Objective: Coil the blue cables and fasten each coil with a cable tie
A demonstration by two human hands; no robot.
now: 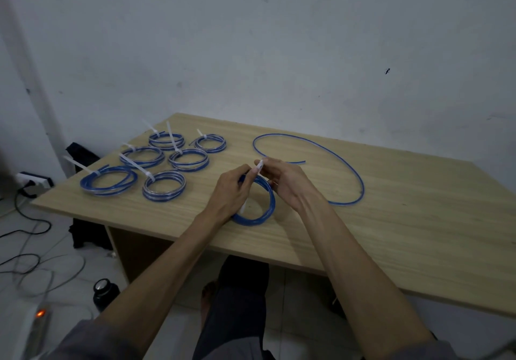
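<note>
A blue cable coil (265, 209) stands tilted over the middle of the wooden table (391, 220). My left hand (233, 192) grips the coil's upper left side. My right hand (282, 178) pinches the end of a white cable tie (259, 166) at the top of the coil; the tie's other end shows below my left hand. One loose blue cable (335, 161) lies uncoiled in a wide loop on the right. Several tied blue coils (164, 186) with white tie tails lie on the table's left part.
The table stands against a pale wall. On the floor at left are a power strip (33, 181), dark cords (28, 234), a black bottle (104, 292) and a device with an orange light (40, 313). My legs show under the near table edge.
</note>
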